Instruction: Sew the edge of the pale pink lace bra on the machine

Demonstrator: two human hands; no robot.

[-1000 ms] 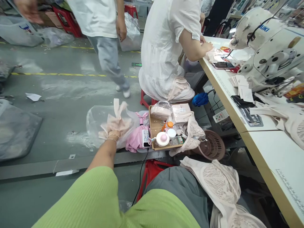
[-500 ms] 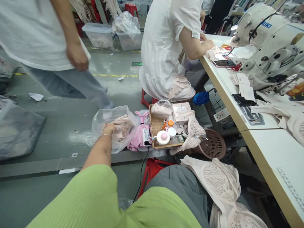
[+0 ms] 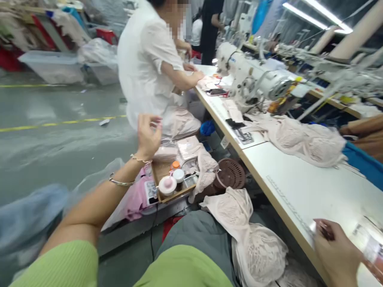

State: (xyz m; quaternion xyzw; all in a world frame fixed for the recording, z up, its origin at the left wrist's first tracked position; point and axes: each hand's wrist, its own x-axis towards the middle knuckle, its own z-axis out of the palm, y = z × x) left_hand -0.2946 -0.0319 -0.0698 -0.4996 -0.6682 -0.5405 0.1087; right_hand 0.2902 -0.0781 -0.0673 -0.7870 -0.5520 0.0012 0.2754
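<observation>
My left hand is raised above the cardboard box, beside the seated co-worker's back. Its fingers are loosely bent, with a gap to the thumb and nothing visible between them. At the table's front edge, my right hand is closed, its fingers curled round something small and dark that I cannot make out. A beige lace bra lies across my lap, its cups facing up. Another beige bra rests on the white sewing table. The clear plastic bag is partly behind my left forearm.
The box holds a lidded cup, a white-capped jar and an orange-capped bottle. A brown basket stands under the table edge. A sewing machine is farther back, near a seated co-worker.
My left hand has come out of the plastic bag and risen to the right. My right hand has come into view. The view has turned right, and the walking person has mostly left it.
</observation>
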